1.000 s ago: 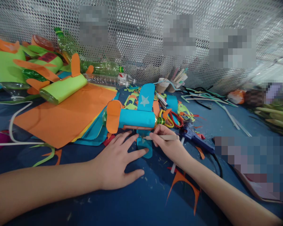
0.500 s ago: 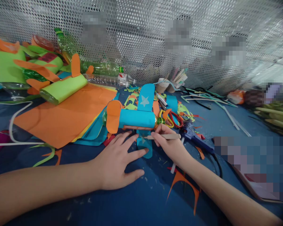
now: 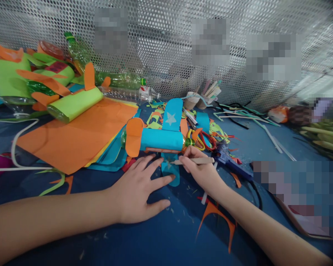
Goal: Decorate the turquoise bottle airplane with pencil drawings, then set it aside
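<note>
In front of me lies a toy plane [image 3: 162, 139] made from a bottle wrapped in blue paper, with an orange tail piece and a green cap. Its far blue wing [image 3: 172, 116] bears a silver star. My right hand [image 3: 197, 162] grips a pale marker [image 3: 201, 160], its tip on the near blue wing [image 3: 174, 179], where another star shows. Spread flat, my left hand [image 3: 140, 188] rests on the table, a fingertip touching the near wing's edge.
Orange, yellow and blue paper sheets [image 3: 80, 136] lie left under a green-wrapped bottle plane [image 3: 76, 105]. A blue glue gun [image 3: 231, 162] and scissors [image 3: 208, 140] sit right, among paper scraps. Cups of brushes [image 3: 209, 94] stand behind. A pink-edged device [image 3: 294, 218] is at right.
The marker stays on the near wing, with at most a slight shift of my right hand. My left hand and the plane look unchanged.
</note>
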Action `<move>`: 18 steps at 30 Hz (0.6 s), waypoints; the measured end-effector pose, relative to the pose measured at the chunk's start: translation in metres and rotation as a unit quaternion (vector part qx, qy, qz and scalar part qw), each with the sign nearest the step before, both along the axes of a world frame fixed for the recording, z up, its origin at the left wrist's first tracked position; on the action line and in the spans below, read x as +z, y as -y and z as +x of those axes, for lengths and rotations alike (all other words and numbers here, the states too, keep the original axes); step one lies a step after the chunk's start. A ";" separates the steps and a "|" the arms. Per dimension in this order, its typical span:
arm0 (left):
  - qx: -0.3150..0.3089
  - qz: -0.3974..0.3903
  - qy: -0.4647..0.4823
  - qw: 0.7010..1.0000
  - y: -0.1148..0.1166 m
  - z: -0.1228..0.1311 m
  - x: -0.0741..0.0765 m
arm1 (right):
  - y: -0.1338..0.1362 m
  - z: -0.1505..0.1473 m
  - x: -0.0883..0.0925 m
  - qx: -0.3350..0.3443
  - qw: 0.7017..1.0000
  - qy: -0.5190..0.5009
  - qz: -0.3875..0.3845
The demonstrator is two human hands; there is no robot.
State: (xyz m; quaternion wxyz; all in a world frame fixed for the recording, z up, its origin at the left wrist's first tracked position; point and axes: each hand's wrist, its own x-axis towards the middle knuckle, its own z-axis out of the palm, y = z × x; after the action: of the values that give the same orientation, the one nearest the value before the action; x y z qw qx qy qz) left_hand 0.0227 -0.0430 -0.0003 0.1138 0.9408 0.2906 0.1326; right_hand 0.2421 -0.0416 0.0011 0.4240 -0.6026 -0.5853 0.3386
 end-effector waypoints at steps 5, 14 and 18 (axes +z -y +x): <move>0.001 0.002 -0.005 1.000 0.000 0.000 0.000 | 0.000 0.000 0.001 0.001 1.000 0.014 -0.001; 0.000 0.000 -0.001 1.000 0.000 0.000 0.000 | 0.001 0.000 0.001 0.005 1.000 0.013 0.001; 0.001 -0.002 -0.006 1.000 0.000 0.000 0.000 | 0.000 0.001 -0.001 0.012 1.000 0.011 0.003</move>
State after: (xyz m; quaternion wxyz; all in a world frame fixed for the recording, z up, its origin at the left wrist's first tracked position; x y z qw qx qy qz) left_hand 0.0226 -0.0427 -0.0003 0.1142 0.9409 0.2925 0.1266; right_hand 0.2427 -0.0419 0.0005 0.4150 -0.5984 -0.5979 0.3349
